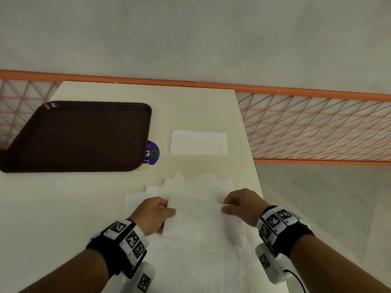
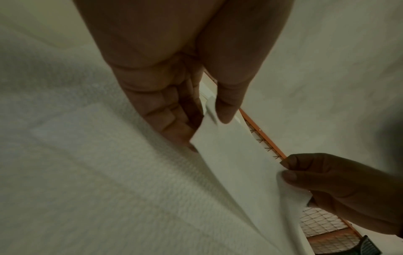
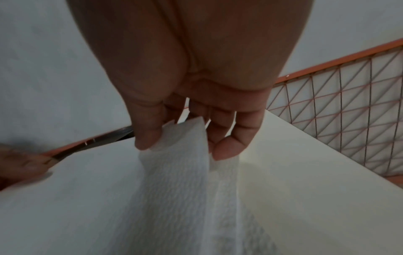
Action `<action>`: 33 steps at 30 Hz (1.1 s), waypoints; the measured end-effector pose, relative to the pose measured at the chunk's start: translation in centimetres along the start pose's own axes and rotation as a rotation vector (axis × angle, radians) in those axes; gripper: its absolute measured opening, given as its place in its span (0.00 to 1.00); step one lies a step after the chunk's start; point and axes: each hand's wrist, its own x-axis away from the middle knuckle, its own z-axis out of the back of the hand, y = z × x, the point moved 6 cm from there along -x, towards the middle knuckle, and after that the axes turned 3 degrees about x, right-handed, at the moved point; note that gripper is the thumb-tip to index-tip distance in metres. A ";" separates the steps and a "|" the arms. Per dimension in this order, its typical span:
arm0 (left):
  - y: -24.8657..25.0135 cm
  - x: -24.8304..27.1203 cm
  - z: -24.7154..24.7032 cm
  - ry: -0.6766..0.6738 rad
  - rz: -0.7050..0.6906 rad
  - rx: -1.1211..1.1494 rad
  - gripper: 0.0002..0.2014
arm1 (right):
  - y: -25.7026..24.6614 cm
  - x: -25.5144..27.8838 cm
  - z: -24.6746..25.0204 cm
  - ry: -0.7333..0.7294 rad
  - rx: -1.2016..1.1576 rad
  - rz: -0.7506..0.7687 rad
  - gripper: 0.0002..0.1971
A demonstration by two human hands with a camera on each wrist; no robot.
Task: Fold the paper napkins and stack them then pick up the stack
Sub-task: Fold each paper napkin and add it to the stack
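With both hands pinching it, the napkin (image 1: 196, 216) hangs over the surface's near right corner. Left hand (image 1: 153, 214) fingers and right hand (image 1: 241, 205) fingers clamp opposite top corners; uneven pulling could tear it or skew the fold.

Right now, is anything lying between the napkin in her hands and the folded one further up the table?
Nothing visible. Bare table separates the held napkin from the folded napkin; the tray and sticker sit off to the left.
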 end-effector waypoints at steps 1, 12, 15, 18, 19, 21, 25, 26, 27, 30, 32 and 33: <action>0.1 0.1 0.0 -0.007 -0.003 0.014 0.08 | 0.1 0.0 0.0 0.006 -0.033 0.004 0.06; 1.8 -1.6 0.0 0.051 -0.012 0.025 0.11 | -0.5 -1.6 -0.2 0.053 -0.033 -0.017 0.03; 1.7 -1.2 0.7 0.126 -0.075 -0.099 0.12 | -0.6 -1.4 -0.4 0.105 0.094 -0.028 0.11; 0.2 0.2 2.4 0.226 -0.107 -0.226 0.15 | -2.3 -0.6 -1.2 0.187 0.246 0.101 0.17; -0.4 0.8 2.9 0.262 -0.107 -0.259 0.15 | -3.1 -0.4 -1.8 0.206 0.282 0.161 0.18; -1.1 1.9 3.4 0.334 -0.116 -0.311 0.18 | -4.8 0.3 -3.3 0.237 0.349 0.282 0.17; 0.1 2.2 2.7 0.401 -0.284 -0.563 0.24 | -6.4 1.3 -5.9 0.278 0.447 0.391 0.16; 0.7 2.2 1.9 0.379 -0.385 -0.683 0.24 | -6.4 1.5 -6.7 0.267 0.454 0.401 0.18; 1.2 2.2 0.7 0.321 -0.486 -0.826 0.25 | -6.5 1.6 -7.4 0.259 0.469 0.417 0.21; 0.7 2.0 -2.6 0.040 -0.617 -1.155 0.38 | -7.1 1.9 -9.2 0.124 0.471 0.405 0.29; -0.7 1.5 -3.5 -0.079 -0.566 -1.253 0.43 | -6.5 1.5 -10.5 0.034 0.458 0.380 0.31; -1.3 1.1 -3.8 -0.091 -0.561 -1.279 0.43 | -6.1 1.3 -10.7 0.023 0.455 0.358 0.31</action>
